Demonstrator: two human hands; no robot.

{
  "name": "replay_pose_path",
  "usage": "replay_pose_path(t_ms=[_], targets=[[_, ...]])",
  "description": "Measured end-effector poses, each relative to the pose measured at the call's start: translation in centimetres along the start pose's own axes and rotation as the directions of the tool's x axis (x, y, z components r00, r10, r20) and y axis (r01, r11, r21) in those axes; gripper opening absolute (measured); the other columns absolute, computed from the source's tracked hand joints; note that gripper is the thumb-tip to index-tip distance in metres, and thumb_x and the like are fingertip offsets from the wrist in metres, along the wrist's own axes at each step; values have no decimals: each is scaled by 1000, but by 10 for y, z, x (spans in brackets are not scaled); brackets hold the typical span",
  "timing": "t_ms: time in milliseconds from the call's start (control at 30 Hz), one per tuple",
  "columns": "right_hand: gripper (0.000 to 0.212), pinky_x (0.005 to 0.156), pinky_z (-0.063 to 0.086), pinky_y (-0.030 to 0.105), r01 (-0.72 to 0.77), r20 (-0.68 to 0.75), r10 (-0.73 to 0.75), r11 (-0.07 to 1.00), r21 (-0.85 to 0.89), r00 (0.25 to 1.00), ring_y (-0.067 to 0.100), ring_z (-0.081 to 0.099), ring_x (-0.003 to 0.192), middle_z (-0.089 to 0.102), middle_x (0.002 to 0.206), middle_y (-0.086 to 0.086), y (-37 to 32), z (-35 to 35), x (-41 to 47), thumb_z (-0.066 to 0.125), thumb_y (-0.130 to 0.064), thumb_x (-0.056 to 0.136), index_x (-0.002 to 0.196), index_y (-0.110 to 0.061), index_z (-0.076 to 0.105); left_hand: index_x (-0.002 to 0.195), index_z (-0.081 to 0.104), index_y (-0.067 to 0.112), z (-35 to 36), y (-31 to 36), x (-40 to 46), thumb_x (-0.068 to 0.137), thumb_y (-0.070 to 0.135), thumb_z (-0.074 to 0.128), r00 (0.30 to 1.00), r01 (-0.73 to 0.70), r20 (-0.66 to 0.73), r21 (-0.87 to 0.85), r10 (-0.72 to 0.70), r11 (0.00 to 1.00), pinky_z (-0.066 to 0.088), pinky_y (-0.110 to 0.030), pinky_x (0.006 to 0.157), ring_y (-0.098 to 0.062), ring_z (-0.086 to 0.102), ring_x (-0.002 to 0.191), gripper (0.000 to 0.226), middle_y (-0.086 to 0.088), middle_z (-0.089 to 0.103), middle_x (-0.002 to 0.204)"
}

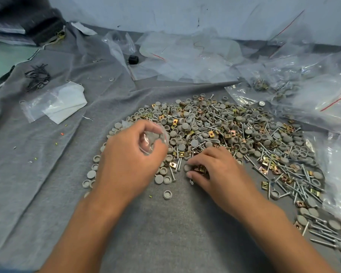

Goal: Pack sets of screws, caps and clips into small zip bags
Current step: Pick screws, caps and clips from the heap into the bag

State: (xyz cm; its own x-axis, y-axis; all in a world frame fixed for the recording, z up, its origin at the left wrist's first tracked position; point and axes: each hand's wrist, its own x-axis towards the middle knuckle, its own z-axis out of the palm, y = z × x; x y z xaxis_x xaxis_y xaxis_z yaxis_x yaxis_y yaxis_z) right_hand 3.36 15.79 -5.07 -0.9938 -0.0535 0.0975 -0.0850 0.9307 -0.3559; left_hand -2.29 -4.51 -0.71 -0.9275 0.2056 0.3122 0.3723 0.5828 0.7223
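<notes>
A wide heap (220, 131) of grey round caps, silver screws and brass-coloured square clips lies on a grey cloth (156, 219). My left hand (126, 160) hovers over the heap's left edge and holds a small clear zip bag (153, 139) between curled fingers and thumb. My right hand (215, 170) rests at the heap's near edge, its curled fingers pinching a few brass clips (200, 169) and a grey cap against the cloth.
Large clear bags (313, 91), some holding more parts, lie at the right and back. Small flat zip bags (53, 103) sit at the left, near a bundle of black wire ties (37, 76). A small black block (133, 59) lies at the back. Loose caps dot the cloth.
</notes>
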Motion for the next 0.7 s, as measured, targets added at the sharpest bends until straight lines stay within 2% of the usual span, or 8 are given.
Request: replay_pose_path(t_ms=[100, 200, 300, 400, 467, 533, 633, 700], targets=[[14, 80, 40, 23, -11, -7, 11, 999, 41, 1000, 1, 40, 97, 50, 101, -26, -1, 6, 1, 57, -54, 91, 100, -43, 59, 89, 61, 46, 6, 0, -3, 77, 55, 51, 999, -4, 33, 35, 3, 999, 33, -22, 51, -4, 55, 60, 18, 19, 58, 75], [7, 75, 44, 19, -29, -67, 43, 979, 200, 997, -3, 51, 91, 56, 93, -24, 2, 4, 4, 63, -40, 94, 98, -40, 57, 89, 60, 47, 7, -1, -2, 77, 55, 51, 1000, 8, 28, 34, -9, 999, 33, -22, 52, -4, 56, 62, 17, 19, 58, 77], [33, 79, 44, 20, -41, -165, 71, 983, 180, 984, 1, 51, 92, 53, 101, -18, 6, 2, 10, 57, -32, 100, 133, -38, 53, 91, 59, 48, 7, -4, -1, 78, 56, 51, 999, 17, 31, 33, -18, 999, 34, -23, 53, -3, 56, 64, 18, 18, 58, 78], [47, 79, 46, 30, -89, -128, 82, 995, -52, 988, 13, 45, 93, 48, 104, -7, 5, 3, 14, 47, -29, 106, 152, -34, 39, 92, 58, 49, 8, -3, -3, 78, 57, 51, 998, 13, 59, 68, -17, 998, 35, -22, 54, -3, 57, 65, 18, 13, 57, 71], [41, 80, 47, 32, -110, -112, 96, 986, -126, 989, 14, 46, 95, 49, 105, -6, 3, 4, 14, 47, -30, 105, 147, -33, 47, 92, 57, 48, 8, -2, -5, 78, 57, 51, 996, 5, 89, 98, -14, 995, 34, -20, 54, -2, 57, 68, 18, 12, 55, 68], [30, 82, 48, 33, -110, -132, 98, 990, -86, 986, 14, 49, 98, 51, 106, -8, 0, 4, 13, 50, -31, 103, 132, -33, 56, 92, 56, 49, 9, 0, -6, 78, 60, 51, 994, -5, 112, 125, -10, 992, 33, -17, 54, 0, 57, 72, 19, 13, 55, 68], [15, 79, 48, 34, -110, -150, 98, 991, -76, 984, 14, 50, 95, 52, 102, -10, 0, 2, 11, 54, -32, 100, 114, -31, 57, 92, 57, 47, 9, 5, -9, 79, 61, 51, 991, -25, 135, 155, 4, 988, 31, -12, 49, 6, 57, 73, 20, 15, 54, 66], [11, 77, 47, 35, -105, -127, 93, 990, -89, 987, 14, 49, 92, 52, 100, -10, 2, 0, 10, 53, -34, 100, 111, -31, 56, 94, 57, 46, 9, 8, -10, 80, 60, 52, 988, -34, 156, 168, 7, 985, 29, -11, 49, 8, 55, 74, 20, 16, 53, 65]])
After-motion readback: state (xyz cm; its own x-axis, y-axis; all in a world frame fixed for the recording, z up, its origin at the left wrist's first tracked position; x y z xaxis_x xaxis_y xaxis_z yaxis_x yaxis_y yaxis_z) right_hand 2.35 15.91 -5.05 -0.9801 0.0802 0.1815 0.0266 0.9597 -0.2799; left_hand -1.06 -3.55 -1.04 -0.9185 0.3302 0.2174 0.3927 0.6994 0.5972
